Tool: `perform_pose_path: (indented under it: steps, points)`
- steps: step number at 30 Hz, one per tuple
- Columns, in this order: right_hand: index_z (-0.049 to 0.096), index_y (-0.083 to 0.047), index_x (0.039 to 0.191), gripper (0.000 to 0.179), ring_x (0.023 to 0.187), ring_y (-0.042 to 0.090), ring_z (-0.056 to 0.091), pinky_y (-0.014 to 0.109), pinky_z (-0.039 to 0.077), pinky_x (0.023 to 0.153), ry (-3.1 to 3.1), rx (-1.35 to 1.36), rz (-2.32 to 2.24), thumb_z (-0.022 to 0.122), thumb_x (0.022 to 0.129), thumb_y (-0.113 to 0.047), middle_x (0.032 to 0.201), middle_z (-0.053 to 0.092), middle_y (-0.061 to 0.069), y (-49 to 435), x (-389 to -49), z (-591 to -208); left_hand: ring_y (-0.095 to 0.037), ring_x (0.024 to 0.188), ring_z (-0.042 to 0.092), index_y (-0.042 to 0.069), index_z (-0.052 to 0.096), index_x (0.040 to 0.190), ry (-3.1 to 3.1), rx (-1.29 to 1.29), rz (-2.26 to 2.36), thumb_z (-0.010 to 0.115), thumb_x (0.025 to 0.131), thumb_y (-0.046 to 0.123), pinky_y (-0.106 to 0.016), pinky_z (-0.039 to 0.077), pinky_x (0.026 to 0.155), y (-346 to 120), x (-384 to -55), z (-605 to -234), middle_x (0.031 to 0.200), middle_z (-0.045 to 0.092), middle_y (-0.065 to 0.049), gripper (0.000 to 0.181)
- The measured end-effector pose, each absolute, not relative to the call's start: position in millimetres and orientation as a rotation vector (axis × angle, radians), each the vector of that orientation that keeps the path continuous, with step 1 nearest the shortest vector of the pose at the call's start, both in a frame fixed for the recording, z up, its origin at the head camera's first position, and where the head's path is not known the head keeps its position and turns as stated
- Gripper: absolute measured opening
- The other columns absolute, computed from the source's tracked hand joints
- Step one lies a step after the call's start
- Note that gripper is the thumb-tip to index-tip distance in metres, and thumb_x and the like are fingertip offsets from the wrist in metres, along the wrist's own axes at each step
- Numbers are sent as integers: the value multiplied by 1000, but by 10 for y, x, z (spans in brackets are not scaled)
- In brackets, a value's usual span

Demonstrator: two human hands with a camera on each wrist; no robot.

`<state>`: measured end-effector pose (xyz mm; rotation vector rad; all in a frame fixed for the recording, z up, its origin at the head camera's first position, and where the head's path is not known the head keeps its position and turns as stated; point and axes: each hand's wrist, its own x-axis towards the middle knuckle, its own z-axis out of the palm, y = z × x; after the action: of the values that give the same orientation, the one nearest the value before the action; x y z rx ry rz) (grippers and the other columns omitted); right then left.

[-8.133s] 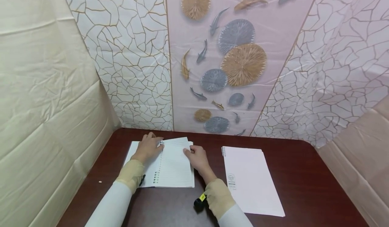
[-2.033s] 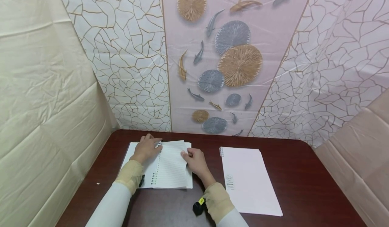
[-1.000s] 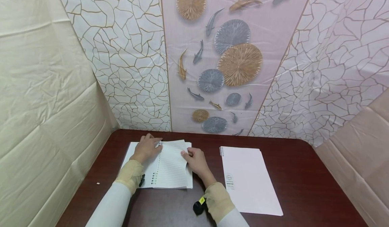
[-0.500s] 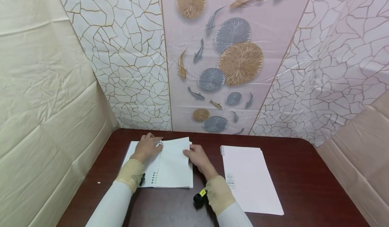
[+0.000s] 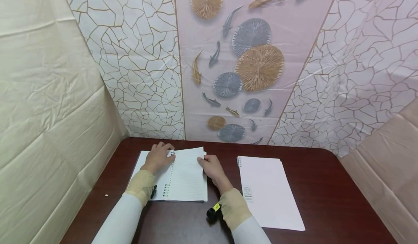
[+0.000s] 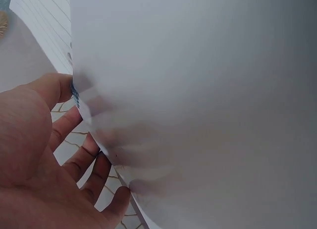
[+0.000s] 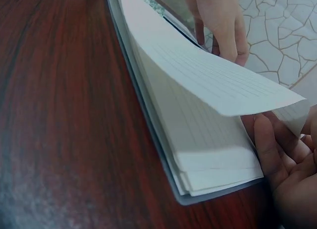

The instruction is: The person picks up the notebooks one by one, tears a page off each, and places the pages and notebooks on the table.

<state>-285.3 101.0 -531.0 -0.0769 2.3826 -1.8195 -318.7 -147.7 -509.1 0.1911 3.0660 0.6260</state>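
Note:
A spiral notebook (image 5: pixel 187 186) lies open on the table, with lined paper on its right side. My left hand (image 5: pixel 157 158) holds its top edge at the coil binding; in the left wrist view, the thumb and fingers (image 6: pixel 91 162) of that hand sit right at the edge. Between thumb and fingers, my right hand (image 5: pixel 212 168) pinches the upper right corner of a lined page (image 7: pixel 213 85). In the right wrist view this page bows up over the sheets beneath, and its corner bends at the fingers. The left page (image 6: pixel 198 90) fills most of the left wrist view.
To the right on the dark red table (image 5: pixel 330 189) lies a second spiral-bound pad (image 5: pixel 269 193) with a plain white face and a small printed mark. A tiny white scrap (image 5: pixel 106 195) lies at the left. Patterned cloth (image 5: pixel 153 73) hangs behind the table.
One to two seconds ago the page corner lay lower. My right hand has since raised it up and away from me. My left hand has stayed at the binding.

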Motion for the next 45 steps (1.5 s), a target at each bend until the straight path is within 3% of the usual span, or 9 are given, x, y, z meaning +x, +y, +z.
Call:
perform_pose_path:
  steps: [7, 11, 16, 23, 32, 39, 45]
  points:
    - [74, 5, 99, 34, 67, 14, 57, 29, 48, 66, 2416, -89, -1810, 60, 109, -24, 75, 66, 7, 1011, -2837, -5320, -41, 129, 47, 15, 66, 139, 3072, 181, 633, 67, 100, 33, -59, 48, 104, -1463, -3187, -5101, 143, 55, -19, 42]
    - [70, 7, 91, 38, 61, 13, 49, 28, 42, 61, 2422, -99, -1804, 59, 110, -25, 65, 55, 1, 1022, -2832, -5338, -41, 128, 47, 15, 66, 138, 3076, 188, 639, 67, 101, 32, -59, 48, 103, -1454, -3183, -5102, 142, 55, -19, 41]
    - [58, -2, 77, 41, 52, 13, 33, 28, 33, 52, 2410, -130, -1813, 60, 110, -26, 57, 35, -5, 1029, -2823, -5365, -41, 126, 48, 14, 66, 137, 3077, 196, 636, 67, 100, 32, -59, 49, 102, -1451, -3169, -5097, 140, 55, -20, 41]
    - [66, 13, 94, 41, 52, 10, 35, 27, 33, 52, 2414, -151, -1812, 59, 110, -24, 56, 37, -6, 1011, -2799, -5345, -40, 126, 47, 14, 66, 137, 3074, 184, 637, 67, 101, 32, -58, 48, 103, -1458, -3154, -5086, 140, 55, -19, 41]
    - [67, 8, 91, 38, 52, 10, 36, 26, 34, 52, 2453, -202, -1800, 59, 110, -25, 57, 38, -6, 1022, -2780, -5356, -41, 127, 47, 14, 66, 137, 3073, 183, 646, 67, 101, 33, -59, 48, 103, -1461, -3168, -5095, 141, 55, -19, 41]
    - [51, -8, 73, 42, 50, 12, 28, 28, 30, 50, 2445, -224, -1806, 59, 110, -26, 57, 30, -5, 1038, -2775, -5365, -41, 127, 47, 15, 66, 138, 3063, 180, 639, 67, 101, 33, -59, 48, 104, -1454, -3174, -5087, 142, 55, -20, 41]
    - [39, -14, 69, 48, 50, 13, 25, 29, 29, 51, 2464, -238, -1797, 59, 110, -27, 57, 27, -5, 1043, -2768, -5360, -41, 127, 47, 15, 66, 137, 3062, 183, 646, 68, 101, 33, -58, 49, 103, -1455, -3162, -5063, 141, 55, -19, 40]
